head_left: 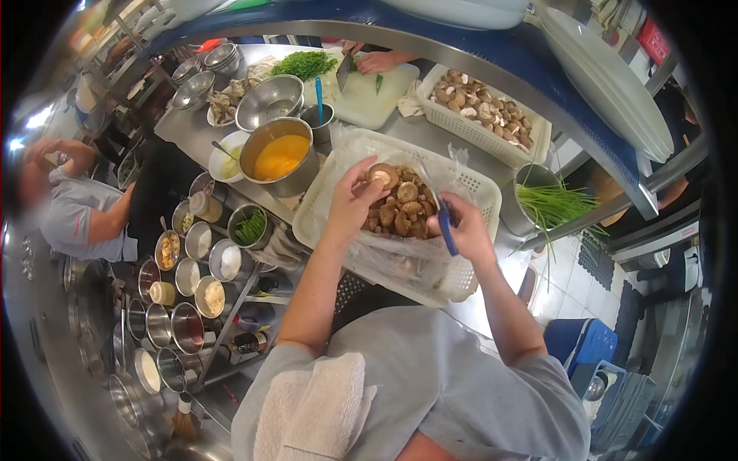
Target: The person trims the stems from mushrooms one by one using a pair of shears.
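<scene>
My left hand is closed on a brown mushroom, its pale underside turned up. In my right hand is a pair of blue-handled scissors, the metal blades angled up toward the mushrooms. Below both hands lies a heap of brown mushrooms in a clear plastic bag. The bag sits inside a white perforated crate on the steel counter.
A second crate of mushrooms stands behind, near a pot of chives. A pot of orange liquid is at left. Across the counter, another person's hand works at a cutting board. A metal shelf overhangs the counter.
</scene>
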### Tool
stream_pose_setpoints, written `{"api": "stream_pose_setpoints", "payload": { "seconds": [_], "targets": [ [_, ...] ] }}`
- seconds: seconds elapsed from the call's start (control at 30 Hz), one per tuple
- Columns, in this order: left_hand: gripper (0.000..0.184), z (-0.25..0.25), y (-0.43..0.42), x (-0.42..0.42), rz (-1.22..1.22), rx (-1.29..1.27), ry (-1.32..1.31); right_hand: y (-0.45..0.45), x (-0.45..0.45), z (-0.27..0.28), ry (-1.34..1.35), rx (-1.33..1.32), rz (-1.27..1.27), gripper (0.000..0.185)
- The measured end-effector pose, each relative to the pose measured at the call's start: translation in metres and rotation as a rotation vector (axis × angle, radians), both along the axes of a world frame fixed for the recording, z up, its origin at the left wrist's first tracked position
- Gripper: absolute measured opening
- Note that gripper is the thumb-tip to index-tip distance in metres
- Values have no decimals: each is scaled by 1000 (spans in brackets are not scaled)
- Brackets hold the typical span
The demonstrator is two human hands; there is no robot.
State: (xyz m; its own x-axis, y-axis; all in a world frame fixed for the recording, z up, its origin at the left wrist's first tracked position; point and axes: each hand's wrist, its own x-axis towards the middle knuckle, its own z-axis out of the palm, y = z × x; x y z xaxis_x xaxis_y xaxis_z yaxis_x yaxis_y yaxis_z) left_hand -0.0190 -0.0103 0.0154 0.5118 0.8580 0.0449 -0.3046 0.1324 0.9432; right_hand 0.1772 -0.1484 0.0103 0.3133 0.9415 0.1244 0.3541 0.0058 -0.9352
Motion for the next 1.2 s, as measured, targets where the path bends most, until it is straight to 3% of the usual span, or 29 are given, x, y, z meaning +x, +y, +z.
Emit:
{"api": "stream_pose_setpoints", "payload": {
  "seconds": [0.17,0.27,0.5,0.83,0.9,1.0,1.03,1.13,1.17,1.2],
  "targets": [
    [40,22,-1,5,112,113,36,-4,-9,8,8,-67,114,61],
    [38,24,-2,9,152,211,90,2,-8,-7,118,91,1,56],
    [37,21,-22,24,76,394,121,31,-26,35,270,260,-121,41],
    [30,4,-27,27,119,681,323,33,-32,36,-14,211,-195,38],
    [28,3,-25,28,141,777,357,38,-29,18,177,263,-188,39],
    [28,6,-20,29,211,581,309,36,-17,12,286,273,-193,43],
    [28,5,-14,27,188,400,223,33,-12,15,293,267,-194,45],
    [29,4,7,20,107,-104,-80,24,5,7,-22,1,-93,50],
    [29,5,7,20,104,-141,-138,22,9,6,-146,-66,-80,51],
    [28,8,7,19,101,-176,-197,21,12,-7,-46,-90,-52,51]
  ]
}}
